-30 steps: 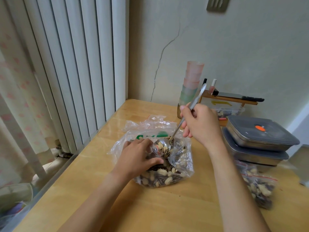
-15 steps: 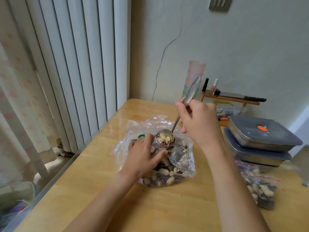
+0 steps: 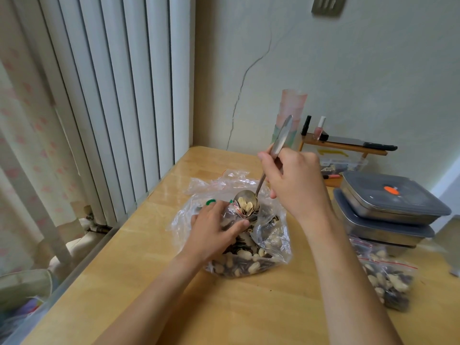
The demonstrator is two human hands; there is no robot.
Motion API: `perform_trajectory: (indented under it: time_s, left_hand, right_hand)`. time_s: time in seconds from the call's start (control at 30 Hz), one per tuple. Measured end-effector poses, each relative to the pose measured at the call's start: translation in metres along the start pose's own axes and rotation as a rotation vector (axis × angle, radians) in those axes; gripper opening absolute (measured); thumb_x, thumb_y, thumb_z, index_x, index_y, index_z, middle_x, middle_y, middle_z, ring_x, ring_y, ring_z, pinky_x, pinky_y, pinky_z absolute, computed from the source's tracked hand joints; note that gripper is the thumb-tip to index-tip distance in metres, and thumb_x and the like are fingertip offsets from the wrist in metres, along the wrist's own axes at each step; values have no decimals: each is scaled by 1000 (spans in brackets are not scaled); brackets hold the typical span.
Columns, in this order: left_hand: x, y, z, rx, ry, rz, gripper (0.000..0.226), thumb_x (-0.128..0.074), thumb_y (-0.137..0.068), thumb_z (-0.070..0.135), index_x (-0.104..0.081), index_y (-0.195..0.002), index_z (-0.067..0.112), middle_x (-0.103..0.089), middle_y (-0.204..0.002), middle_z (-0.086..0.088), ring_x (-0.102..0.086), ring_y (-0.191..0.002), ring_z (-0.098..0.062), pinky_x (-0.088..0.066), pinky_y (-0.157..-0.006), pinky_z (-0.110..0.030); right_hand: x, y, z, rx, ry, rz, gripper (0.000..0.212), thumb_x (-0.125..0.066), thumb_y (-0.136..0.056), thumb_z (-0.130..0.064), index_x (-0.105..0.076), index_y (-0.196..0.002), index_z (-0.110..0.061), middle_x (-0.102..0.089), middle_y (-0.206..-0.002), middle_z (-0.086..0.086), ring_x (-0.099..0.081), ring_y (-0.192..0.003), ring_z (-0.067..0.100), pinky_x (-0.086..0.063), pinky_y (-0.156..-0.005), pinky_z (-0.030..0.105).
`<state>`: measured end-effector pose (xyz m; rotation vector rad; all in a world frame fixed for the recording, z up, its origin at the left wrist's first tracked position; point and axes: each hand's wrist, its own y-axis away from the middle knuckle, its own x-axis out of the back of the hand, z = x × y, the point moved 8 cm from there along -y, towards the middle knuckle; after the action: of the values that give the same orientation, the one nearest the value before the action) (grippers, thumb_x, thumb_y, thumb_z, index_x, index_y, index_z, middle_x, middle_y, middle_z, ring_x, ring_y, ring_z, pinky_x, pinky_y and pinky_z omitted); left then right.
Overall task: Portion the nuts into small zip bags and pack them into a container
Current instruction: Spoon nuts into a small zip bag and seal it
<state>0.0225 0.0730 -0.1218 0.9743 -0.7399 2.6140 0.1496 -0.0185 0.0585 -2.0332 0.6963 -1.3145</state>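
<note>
A large clear plastic bag (image 3: 272, 247) of mixed nuts and dark seeds lies open on the wooden table (image 3: 249, 314). My left hand (image 3: 211, 232) rests on top of it, its fingers curled round the mouth of a small zip bag (image 3: 235, 211) with a red strip. My right hand (image 3: 296, 180) grips the handle of a metal spoon (image 3: 245, 201). The spoon's bowl holds pale nuts and is tipped right at the small bag's mouth. A filled small zip bag (image 3: 388, 277) lies at the right.
Two stacked steel containers with grey lids (image 3: 388, 202) stand at the right, behind the filled bag. A stack of pastel cups (image 3: 291, 108) and a low wooden shelf (image 3: 343, 145) with small bottles stand against the wall. Vertical blinds line the table's left edge.
My right hand has lifted the loaded spoon a little and tilted its handle more upright. My left hand has shifted slightly towards the spoon's bowl.
</note>
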Motion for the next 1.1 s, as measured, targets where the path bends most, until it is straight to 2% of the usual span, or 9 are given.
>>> perform_trajectory:
  time_s: [0.27,0.37,0.53,0.67,0.8,0.9,1.0,1.1]
  left_hand:
    - [3,-1,3,21,109,2,71,-52,-73,84,-61,-113,25,-59,-91,11,-57,-87,-9,-45,-74,-30]
    - [5,0,2,71,111,6,65,-59,-75,78,-59,-113,26,-62,-88,11,-59,-83,-6,-48,-83,-36]
    - [9,1,0,109,106,57,52,-66,-81,67,-52,-114,30,-66,-86,14,-60,-85,-2,-45,-96,-43]
    - [9,1,0,128,112,61,50,-68,-83,62,-50,-114,27,-64,-81,14,-60,-83,-3,-45,-97,-48]
    - [9,1,-2,134,123,64,49,-68,-83,63,-47,-112,29,-61,-81,14,-59,-80,-3,-48,-95,-50]
    - [9,1,-4,149,127,65,53,-64,-79,69,-51,-112,31,-64,-86,15,-61,-84,-4,-49,-94,-48]
    - [10,0,-3,143,109,73,58,-54,-73,76,-57,-109,31,-63,-91,17,-61,-86,-4,-50,-91,-47]
    - [9,0,-3,147,133,79,55,-55,-73,76,-57,-107,33,-64,-91,17,-61,-85,-3,-51,-90,-46]
  right_hand:
    - [-1,1,-25,182,-30,-34,24,-61,-104,-25,-65,-86,-9,-61,-60,-2,-61,-51,14,-52,-56,40]
    - [-4,2,-32,230,-36,-45,24,-63,-101,-27,-67,-85,-10,-60,-61,0,-58,-54,17,-49,-57,39]
    - [-13,4,-34,225,-45,-79,23,-63,-102,-28,-65,-86,-11,-60,-63,1,-56,-57,20,-49,-57,40]
    - [-19,4,-26,161,-24,-133,25,-59,-104,-38,-64,-94,-15,-63,-69,-3,-58,-62,17,-50,-62,41]
    - [-16,4,-22,79,-86,-162,33,-51,-106,-44,-62,-96,-15,-60,-71,-6,-58,-63,7,-41,-57,19]
    - [-12,4,-24,65,-127,-144,34,-47,-108,-38,-66,-97,-12,-59,-79,-3,-65,-68,13,-37,-58,15]
    - [-13,3,-29,92,-145,-131,22,-52,-107,-26,-66,-98,-12,-58,-93,-2,-63,-73,11,-49,-67,25]
    - [-8,3,-38,195,-120,-67,12,-55,-105,-15,-64,-98,-10,-57,-88,-2,-56,-68,10,-49,-64,29]
